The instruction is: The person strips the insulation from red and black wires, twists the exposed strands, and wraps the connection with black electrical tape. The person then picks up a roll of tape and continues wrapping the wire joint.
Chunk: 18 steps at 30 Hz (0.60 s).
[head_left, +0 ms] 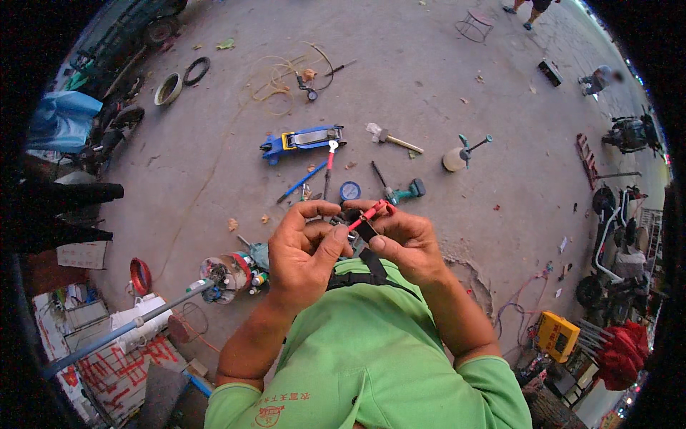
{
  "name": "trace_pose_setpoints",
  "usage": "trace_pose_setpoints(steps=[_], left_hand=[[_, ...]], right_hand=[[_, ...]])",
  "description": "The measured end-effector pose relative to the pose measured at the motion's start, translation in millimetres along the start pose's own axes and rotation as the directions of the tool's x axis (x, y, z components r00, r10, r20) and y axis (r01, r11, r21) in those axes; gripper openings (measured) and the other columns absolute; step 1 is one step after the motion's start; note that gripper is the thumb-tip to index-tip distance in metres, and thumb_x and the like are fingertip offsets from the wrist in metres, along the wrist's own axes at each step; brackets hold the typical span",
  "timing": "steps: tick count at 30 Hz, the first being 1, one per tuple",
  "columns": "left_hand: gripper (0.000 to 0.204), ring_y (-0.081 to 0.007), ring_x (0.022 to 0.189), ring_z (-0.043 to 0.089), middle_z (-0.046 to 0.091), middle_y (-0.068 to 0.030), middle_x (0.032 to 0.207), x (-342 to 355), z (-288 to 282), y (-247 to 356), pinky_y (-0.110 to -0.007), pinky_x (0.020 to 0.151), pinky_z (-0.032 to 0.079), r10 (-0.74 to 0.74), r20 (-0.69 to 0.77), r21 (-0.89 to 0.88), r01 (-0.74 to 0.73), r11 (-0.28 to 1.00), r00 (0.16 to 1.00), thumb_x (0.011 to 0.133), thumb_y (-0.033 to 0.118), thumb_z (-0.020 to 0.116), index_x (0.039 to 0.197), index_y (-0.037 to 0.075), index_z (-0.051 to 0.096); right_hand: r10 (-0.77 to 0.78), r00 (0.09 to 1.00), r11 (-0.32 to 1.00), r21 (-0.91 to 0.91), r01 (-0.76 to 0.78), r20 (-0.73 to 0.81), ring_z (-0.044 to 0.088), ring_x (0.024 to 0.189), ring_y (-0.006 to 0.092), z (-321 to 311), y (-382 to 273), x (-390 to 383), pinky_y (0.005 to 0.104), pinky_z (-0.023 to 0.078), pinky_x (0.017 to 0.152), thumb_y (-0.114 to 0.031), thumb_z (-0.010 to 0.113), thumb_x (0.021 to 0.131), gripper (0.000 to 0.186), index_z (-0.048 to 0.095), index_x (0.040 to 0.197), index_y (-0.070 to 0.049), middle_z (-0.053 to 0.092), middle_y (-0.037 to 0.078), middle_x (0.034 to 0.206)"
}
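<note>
In front of my green shirt, both hands are raised close together over a slim red rod-like piece (366,216) with a forked or looped upper end. The fingers of my left hand (304,247) are closed in a pinch at its lower end. My right hand (409,243) pinches a flat black piece (366,230) lying against the red one; whether the two are joined I cannot tell. Beyond the hands, on the ground, are a round blue disc-shaped item (349,190), a teal cordless power tool (407,191) and a red-and-black handled tool (329,163).
A blue floor jack (311,138), a blue bar (303,181), a hammer (401,144) and a pump sprayer (455,159) lie or stand farther out. An air hose with gauge (310,93) is coiled beyond. Left stands a bucket of bottles (223,277); right, a yellow case (557,336).
</note>
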<state>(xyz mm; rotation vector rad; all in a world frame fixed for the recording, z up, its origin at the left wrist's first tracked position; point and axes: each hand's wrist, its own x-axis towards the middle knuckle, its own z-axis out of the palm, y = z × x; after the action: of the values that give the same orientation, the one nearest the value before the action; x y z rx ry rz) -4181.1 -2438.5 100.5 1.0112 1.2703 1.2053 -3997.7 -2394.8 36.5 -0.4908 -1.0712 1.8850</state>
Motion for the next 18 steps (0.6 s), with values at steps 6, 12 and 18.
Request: trace_pose_setpoints(steps=[6,12,18], left_hand=[[0.032,-0.009,0.074,0.064,0.069,-0.0079,0.082,0.5,-2.2,1.6,-0.023,0.067,0.051,-0.027,0.066,-0.08,0.032,0.996,0.997,0.096,0.01,0.065,0.123,-0.004,0.053],[0.031,-0.0101,0.075,0.065,0.07,-0.0078,0.085,3.2,-5.6,10.4,-0.024,0.067,0.052,-0.131,0.147,-0.111,0.148,0.983,0.98,0.095,0.012,0.067,0.119,-0.005,0.058],[0.027,-0.0097,0.074,0.064,0.069,-0.0063,0.085,5.1,-7.7,10.5,-0.023,0.066,0.051,-0.151,0.175,-0.151,0.178,0.972,0.973,0.095,0.012,0.067,0.117,-0.004,0.062]], right_hand=[[-0.13,0.988,0.99,-0.047,0.135,0.089,0.051,0.128,0.0291,-1.4,-3.5,3.1,0.0453,0.038,0.106,-0.009,0.075,0.085,0.015,0.067,0.092,0.001,0.053,0.025,0.139],[-0.199,0.973,0.973,-0.095,0.211,0.115,0.051,0.13,0.0325,-2.4,-5.9,2.9,0.0466,0.038,0.107,-0.009,0.075,0.084,0.016,0.067,0.094,0.0,0.049,0.026,0.143],[-0.223,0.963,0.94,-0.229,0.254,0.154,0.052,0.13,0.0344,-7.8,-13.9,2.5,0.0463,0.041,0.105,-0.01,0.076,0.083,0.021,0.069,0.1,0.001,0.05,0.026,0.143]])
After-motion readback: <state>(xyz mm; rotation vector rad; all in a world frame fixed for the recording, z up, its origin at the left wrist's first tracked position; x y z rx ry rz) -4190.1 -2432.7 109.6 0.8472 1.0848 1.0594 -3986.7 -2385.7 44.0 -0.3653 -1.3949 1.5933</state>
